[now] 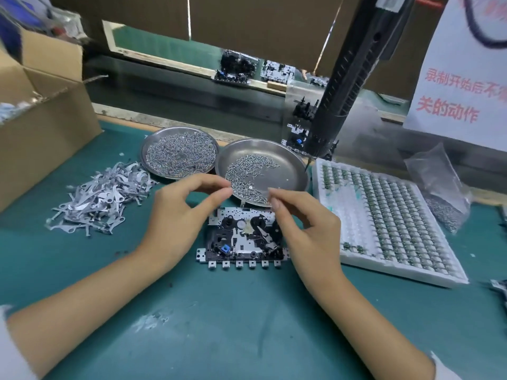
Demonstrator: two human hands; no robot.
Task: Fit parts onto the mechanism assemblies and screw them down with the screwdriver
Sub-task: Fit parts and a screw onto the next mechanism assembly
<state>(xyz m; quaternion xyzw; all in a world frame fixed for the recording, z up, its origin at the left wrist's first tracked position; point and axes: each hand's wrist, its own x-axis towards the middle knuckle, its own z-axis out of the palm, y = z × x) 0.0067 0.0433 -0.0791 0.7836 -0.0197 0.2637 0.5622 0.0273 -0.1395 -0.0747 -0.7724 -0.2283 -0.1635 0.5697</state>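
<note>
A metal and black mechanism assembly [241,242] lies flat on the green mat between my hands. My left hand [181,215] hovers over its left side, thumb and forefinger pinched together near the near dish's rim; what they hold is too small to tell. My right hand [301,229] is over the assembly's right side, fingers curled, pinching something tiny near the dish edge. The black electric screwdriver [345,78] hangs tilted above the table at the right, its bit pointing down beside the dish. No hand touches it.
Two steel dishes hold screws: a full one [179,152] behind and a sparser one [263,168] just beyond the assembly. A heap of grey metal levers [101,198] lies left. A white tray of small parts [384,215] sits right. A cardboard box [41,113] stands far left.
</note>
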